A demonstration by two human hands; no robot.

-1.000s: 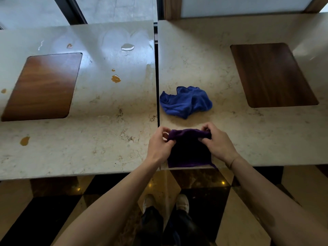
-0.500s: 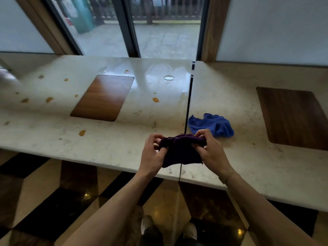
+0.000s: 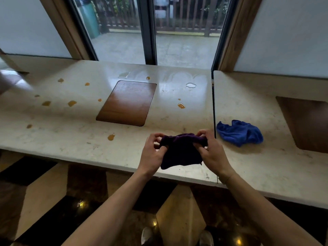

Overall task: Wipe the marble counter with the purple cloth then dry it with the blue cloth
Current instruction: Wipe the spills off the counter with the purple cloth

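The purple cloth (image 3: 181, 153) hangs folded between both hands just above the front edge of the marble counter (image 3: 71, 132). My left hand (image 3: 153, 154) pinches its left top corner and my right hand (image 3: 211, 153) pinches its right top corner. The blue cloth (image 3: 239, 133) lies crumpled on the right counter slab, just right of the seam and of my right hand. Several orange-brown spills (image 3: 111, 137) and clear water drops (image 3: 190, 85) dot the left slab.
A dark wooden inlay (image 3: 127, 103) sits in the left slab and another (image 3: 307, 121) at the far right. A narrow dark seam (image 3: 213, 107) divides the two slabs. Windows and a wall close off the back. Below the counter edge is a tiled floor.
The view has swung left and up, showing more of the left slab and the windows. Both hands lifted the purple cloth off the counter and carried it left across the seam.
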